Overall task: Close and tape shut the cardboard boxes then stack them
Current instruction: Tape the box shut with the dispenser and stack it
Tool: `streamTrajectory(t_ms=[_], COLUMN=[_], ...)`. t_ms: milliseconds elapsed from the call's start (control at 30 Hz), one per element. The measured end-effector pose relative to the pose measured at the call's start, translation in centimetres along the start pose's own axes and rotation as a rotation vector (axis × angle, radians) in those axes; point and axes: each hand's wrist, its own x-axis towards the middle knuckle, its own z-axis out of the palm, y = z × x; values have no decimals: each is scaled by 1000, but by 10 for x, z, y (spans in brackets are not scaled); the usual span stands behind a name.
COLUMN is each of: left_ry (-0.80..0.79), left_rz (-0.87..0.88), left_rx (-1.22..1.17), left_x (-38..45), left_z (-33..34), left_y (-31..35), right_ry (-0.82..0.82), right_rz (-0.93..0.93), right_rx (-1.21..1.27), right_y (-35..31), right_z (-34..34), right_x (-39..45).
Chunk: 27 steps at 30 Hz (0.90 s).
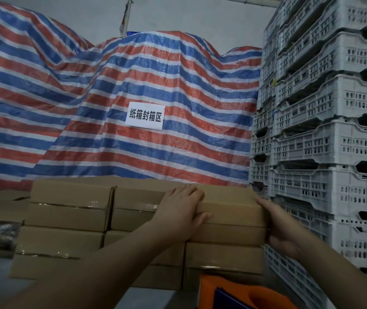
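A closed cardboard box (231,210) sits on top of the right-hand column of a stack of taped boxes (66,219). My left hand (180,210) grips its left end, fingers laid over the top and thumb on the front face. My right hand (280,228) holds its right end, fingers wrapped around the corner. The stack is two layers high and three columns wide, with clear tape shining on the seams.
A tall stack of white plastic crates (325,134) stands close on the right. A red, white and blue striped tarp (133,85) with a white paper sign (145,116) hangs behind. An orange tape dispenser (240,293) lies at the bottom. More cardboard lies far left.
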Motion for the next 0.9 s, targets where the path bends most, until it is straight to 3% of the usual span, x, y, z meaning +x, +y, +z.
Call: streamTrajectory(t_ms=[167,700,900], left_ry=[73,67,44], left_rz=[-19,-29,-111], left_rx=[-87,-137,-86], left_x=[-2,-1,11], left_z=[8,4,5], left_y=[2,-2,4], right_ry=[15,342,296], right_rz=[-84,-14,71], right_rx=[-22,-317,-351], right_y=[9,1,-11], right_z=[8,14,16], right_x=[-1,6,2])
